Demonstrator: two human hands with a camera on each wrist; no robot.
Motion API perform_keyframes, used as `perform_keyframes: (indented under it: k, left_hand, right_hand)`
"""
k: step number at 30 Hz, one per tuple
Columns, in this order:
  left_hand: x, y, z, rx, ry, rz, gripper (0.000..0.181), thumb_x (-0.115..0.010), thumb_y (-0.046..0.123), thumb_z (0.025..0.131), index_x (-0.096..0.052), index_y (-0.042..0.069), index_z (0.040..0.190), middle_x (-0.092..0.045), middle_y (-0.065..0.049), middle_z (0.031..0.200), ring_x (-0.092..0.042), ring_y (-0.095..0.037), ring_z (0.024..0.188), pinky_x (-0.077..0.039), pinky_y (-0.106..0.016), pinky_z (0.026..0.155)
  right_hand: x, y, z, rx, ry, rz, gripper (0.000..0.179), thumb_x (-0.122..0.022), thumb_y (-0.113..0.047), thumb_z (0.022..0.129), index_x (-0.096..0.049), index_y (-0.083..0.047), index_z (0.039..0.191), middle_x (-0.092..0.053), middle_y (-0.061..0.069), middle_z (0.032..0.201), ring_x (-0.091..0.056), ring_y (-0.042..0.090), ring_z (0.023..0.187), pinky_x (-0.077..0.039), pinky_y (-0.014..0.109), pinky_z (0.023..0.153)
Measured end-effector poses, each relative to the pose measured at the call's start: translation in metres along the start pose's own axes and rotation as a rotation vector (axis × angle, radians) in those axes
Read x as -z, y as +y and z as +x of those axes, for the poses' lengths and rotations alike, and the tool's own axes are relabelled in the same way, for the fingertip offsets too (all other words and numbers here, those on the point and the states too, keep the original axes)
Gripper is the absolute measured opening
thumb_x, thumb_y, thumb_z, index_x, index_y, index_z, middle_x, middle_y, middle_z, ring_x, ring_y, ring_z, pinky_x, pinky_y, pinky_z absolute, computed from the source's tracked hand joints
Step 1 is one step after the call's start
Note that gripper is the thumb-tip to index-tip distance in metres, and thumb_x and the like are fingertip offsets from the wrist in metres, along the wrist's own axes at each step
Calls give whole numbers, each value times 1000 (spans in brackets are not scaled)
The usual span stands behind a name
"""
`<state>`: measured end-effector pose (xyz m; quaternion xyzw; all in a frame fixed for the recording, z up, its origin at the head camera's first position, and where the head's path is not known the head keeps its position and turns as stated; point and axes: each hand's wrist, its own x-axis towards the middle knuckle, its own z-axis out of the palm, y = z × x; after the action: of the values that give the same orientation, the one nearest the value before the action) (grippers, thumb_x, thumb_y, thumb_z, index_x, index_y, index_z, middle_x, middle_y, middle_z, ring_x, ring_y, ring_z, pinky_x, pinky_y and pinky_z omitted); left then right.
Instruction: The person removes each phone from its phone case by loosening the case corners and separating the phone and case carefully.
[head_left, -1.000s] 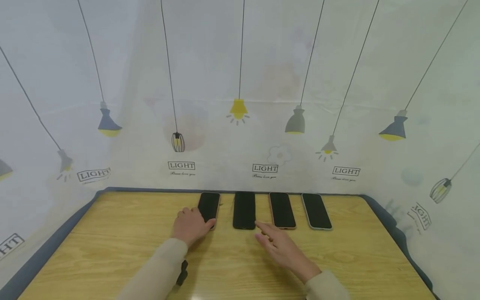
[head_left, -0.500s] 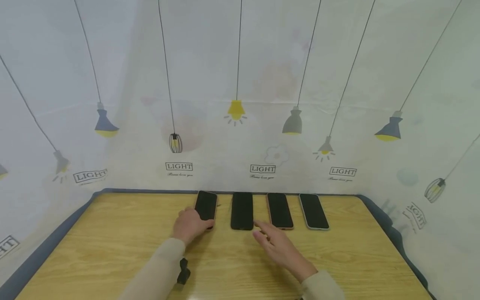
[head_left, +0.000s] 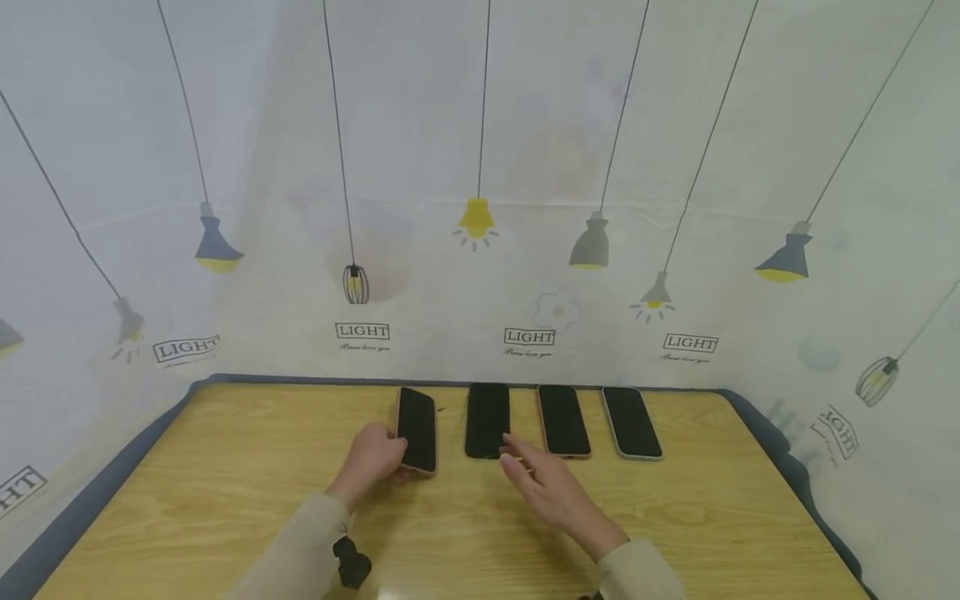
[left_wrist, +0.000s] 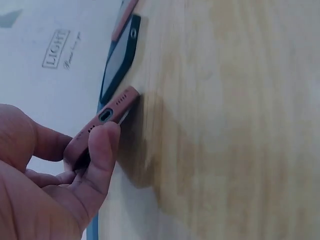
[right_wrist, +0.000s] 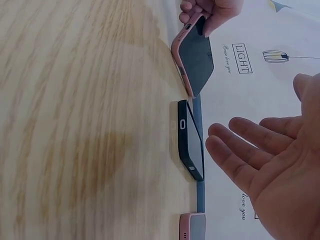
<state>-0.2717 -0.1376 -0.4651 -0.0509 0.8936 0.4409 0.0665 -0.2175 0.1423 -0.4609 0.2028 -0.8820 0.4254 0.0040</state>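
Note:
My left hand point(head_left: 375, 454) grips the leftmost smartphone point(head_left: 417, 433), thumb over the screen edge and fingers behind it. This phone has a pink case point(left_wrist: 102, 117) with a charging port at its end, and its left side is tilted up. To its right lies a smartphone in a dark case point(head_left: 488, 421), screen up. My right hand point(head_left: 555, 487) hovers near that phone's lower right corner, fingers extended and holding nothing. In the right wrist view the right hand's fingers point(right_wrist: 240, 150) are spread apart beside the dark phone.
Two more smartphones lie screen up to the right: one with a pink case point(head_left: 565, 421) and one with a pale rim point(head_left: 633, 423). All stand near the back edge of the wooden table point(head_left: 225, 483). A white cloth point(head_left: 435, 167) printed with lamps hangs behind and at both sides.
My left hand, which lay over the leftmost phone, has taken hold of its left edge and tilted it up, drawing it slightly nearer. The right hand has barely shifted.

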Motion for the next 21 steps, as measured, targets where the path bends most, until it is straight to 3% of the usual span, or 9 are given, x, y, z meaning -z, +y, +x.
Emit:
perform_keyframes:
  k: [3, 9, 15, 21]
  left_hand:
    - [-2, -3, -6, 16, -29, -79, 20, -53, 7, 102, -61, -10, 97, -70, -16, 74, -70, -19, 57, -62, -32, 55]
    - [-8, -9, -24, 1, -60, -125, 18, -56, 6, 104, -61, -10, 98, -68, -17, 81, -71, -20, 62, -62, -32, 57]
    - [-12, -5, -47, -53, -89, -206, 15, -56, 1, 103, -61, -12, 99, -69, -15, 77, -71, -23, 62, -63, -35, 57]
    - [-16, 3, -65, -131, -144, -295, 14, -56, -2, 103, -62, -14, 108, -71, -15, 83, -73, -26, 67, -64, -38, 60]
  right_hand:
    - [1, -3, 1, -2, 19, 1, 51, -44, -34, 112, -52, 1, 148, -66, 18, 136, -65, 36, 121, -56, 54, 98]
    - [2, -5, 3, -29, 22, 1, 49, -45, -35, 112, -56, 0, 144, -64, 20, 138, -64, 38, 122, -55, 57, 99]
    - [2, -3, 3, -46, 25, 26, 49, -46, -37, 111, -59, 0, 141, -68, 20, 131, -68, 37, 114, -57, 57, 95]
    - [1, 2, 8, -65, 35, 110, 47, -47, -31, 112, -59, 6, 138, -71, 24, 121, -73, 38, 100, -63, 47, 85]
